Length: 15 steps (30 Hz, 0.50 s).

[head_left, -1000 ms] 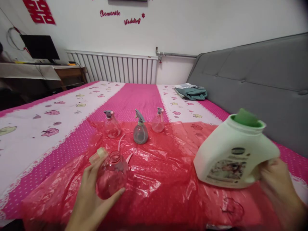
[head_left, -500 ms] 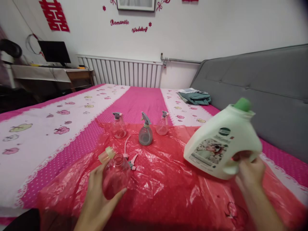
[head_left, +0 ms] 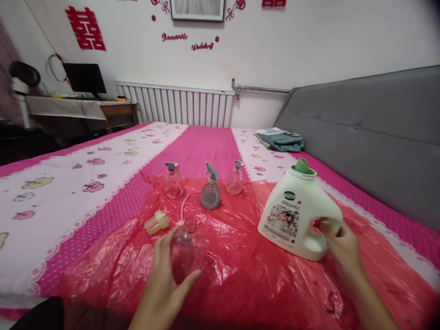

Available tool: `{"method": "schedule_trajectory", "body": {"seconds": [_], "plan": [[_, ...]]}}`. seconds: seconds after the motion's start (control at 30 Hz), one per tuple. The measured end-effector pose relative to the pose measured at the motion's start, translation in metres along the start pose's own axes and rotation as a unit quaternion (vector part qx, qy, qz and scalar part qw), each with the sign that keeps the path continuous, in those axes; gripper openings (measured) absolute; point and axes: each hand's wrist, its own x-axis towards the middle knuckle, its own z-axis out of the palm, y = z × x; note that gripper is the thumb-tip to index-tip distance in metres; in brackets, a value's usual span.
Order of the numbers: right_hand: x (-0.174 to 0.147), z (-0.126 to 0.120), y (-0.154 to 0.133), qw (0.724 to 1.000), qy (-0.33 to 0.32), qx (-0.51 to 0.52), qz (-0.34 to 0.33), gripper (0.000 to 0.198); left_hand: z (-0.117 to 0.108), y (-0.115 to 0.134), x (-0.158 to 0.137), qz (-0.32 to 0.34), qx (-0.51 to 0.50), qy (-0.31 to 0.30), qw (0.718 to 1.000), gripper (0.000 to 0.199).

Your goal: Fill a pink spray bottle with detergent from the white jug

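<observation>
An open clear bottle sits near centre, cupped by the curved fingers of the left hand; at right, the right hand has fingers wrapped through the pale jug. Farther off, three spray bottles stand on red sheeting.

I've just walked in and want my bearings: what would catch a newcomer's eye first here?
Probably the glossy red plastic sheet, spread over the near part of the pink-and-white bed. On its right side, the right hand grips a big pale green jug; nearer the middle, the left hand holds a clear, open-necked bottle. Beyond them stand three small spray bottles.
</observation>
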Motion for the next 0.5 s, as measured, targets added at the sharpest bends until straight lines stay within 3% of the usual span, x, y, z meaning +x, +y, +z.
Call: {"method": "schedule_trajectory", "body": {"seconds": [0.17,0.3,0.5], "plan": [[-0.005,0.003,-0.009,1.000,0.005,0.008,-0.010,0.091,0.048,0.019,0.028,0.011,-0.033,-0.035,0.999,0.073],[-0.009,0.007,-0.017,0.999,0.020,0.016,-0.027,0.100,0.080,0.017,0.040,0.060,0.029,-0.059,0.996,0.078],[-0.001,0.003,-0.023,0.999,0.011,0.006,-0.053,0.093,0.092,0.010,0.038,0.077,0.058,-0.104,0.990,0.080]]}}
